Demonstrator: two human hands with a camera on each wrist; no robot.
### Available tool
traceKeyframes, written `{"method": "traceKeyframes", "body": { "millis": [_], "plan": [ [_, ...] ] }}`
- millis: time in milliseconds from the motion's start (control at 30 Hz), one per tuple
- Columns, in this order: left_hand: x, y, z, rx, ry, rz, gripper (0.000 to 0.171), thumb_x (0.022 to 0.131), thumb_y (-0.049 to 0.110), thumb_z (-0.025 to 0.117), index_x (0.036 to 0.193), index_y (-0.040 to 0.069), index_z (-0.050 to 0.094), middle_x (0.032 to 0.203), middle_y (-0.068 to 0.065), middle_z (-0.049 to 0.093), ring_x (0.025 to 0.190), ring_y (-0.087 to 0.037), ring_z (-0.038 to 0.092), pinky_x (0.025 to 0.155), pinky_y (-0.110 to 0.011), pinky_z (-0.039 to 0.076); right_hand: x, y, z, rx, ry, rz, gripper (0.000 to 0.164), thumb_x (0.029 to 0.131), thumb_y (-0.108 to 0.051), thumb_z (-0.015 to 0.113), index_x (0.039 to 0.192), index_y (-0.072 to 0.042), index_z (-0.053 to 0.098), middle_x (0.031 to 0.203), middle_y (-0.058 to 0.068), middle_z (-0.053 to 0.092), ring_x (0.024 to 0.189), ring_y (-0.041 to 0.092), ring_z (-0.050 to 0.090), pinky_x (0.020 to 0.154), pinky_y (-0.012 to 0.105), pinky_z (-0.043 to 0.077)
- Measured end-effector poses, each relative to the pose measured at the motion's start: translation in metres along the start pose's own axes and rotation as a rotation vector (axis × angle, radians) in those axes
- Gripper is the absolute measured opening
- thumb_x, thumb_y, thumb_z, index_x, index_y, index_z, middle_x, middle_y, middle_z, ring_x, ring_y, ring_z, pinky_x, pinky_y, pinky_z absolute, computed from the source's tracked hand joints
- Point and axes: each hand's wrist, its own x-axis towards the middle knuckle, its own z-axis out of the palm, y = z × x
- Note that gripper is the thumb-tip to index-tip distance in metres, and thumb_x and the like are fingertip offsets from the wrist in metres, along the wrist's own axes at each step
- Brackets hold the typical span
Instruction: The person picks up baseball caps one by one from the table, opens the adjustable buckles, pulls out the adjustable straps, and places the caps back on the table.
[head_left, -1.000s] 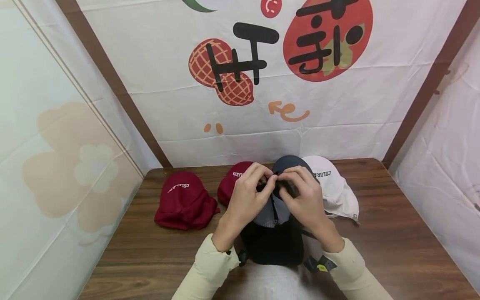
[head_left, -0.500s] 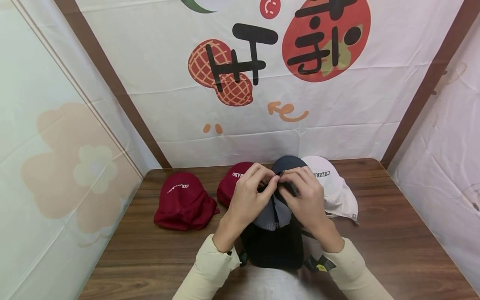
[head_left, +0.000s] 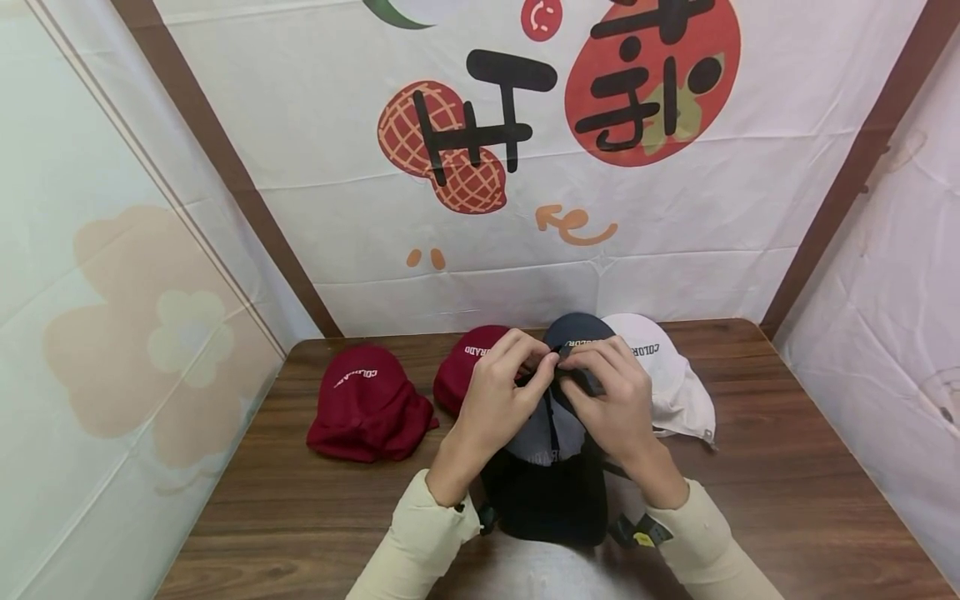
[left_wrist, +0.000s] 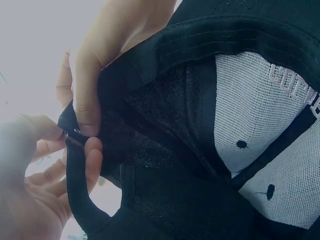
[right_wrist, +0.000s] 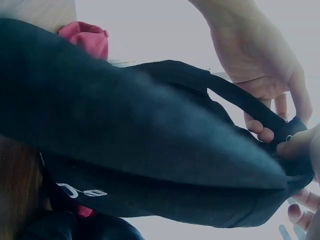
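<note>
A black baseball cap (head_left: pixel 547 500) hangs upside down between my hands, brim toward me, its grey lining showing. My left hand (head_left: pixel 491 400) pinches the back of the cap with thumb and forefinger. Opposite it, my right hand (head_left: pixel 615 404) pinches the same spot, fingertips close to the left ones. In the left wrist view, the fingers meet at a small buckle (left_wrist: pixel 75 134) on the cap's back strap (left_wrist: pixel 77 180), and the white mesh lining (left_wrist: pixel 250 110) shows inside. The strap (right_wrist: pixel 245 102) also curves toward the fingers in the right wrist view.
Along the back of the wooden table (head_left: pixel 765 467) lie a dark red cap (head_left: pixel 367 404) at the left, another dark red cap (head_left: pixel 459 375), a navy cap (head_left: pixel 577 327) and a white cap (head_left: pixel 667 375). A printed white cloth (head_left: pixel 337 208) hangs behind.
The cap's brim has sunk slightly toward the table's front edge. My right hand has shifted a little to the right, and a small dark strap end now shows at the fingertips.
</note>
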Motion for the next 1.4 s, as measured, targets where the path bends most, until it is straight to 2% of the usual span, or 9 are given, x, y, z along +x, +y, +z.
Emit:
{"method": "traceKeyframes", "body": {
  "millis": [633, 1400],
  "plan": [
    [0.0001, 0.0031, -0.0019, -0.031, 0.016, 0.009, 0.007, 0.095, 0.016, 0.062, 0.093, 0.011, 0.066, 0.094, -0.001, 0.06, 0.077, -0.007, 0.061, 0.067, -0.021, 0.054, -0.0003, -0.0038, -0.0011, 0.028, 0.041, -0.006, 0.013, 0.076, 0.001, 0.072, 0.084, -0.01, 0.073, 0.088, 0.004, 0.071, 0.081, 0.02, 0.059, 0.076, 0.028, 0.047],
    [-0.0002, 0.0055, 0.0016, -0.063, 0.041, -0.005, 0.006, 0.096, 0.015, 0.06, 0.095, 0.009, 0.063, 0.094, -0.003, 0.059, 0.078, -0.009, 0.062, 0.063, -0.028, 0.055, 0.001, -0.0034, -0.0017, 0.072, 0.095, -0.049, 0.013, 0.072, 0.004, 0.073, 0.08, -0.006, 0.073, 0.082, 0.01, 0.071, 0.076, 0.022, 0.06, 0.07, 0.027, 0.047]
  ]
}}
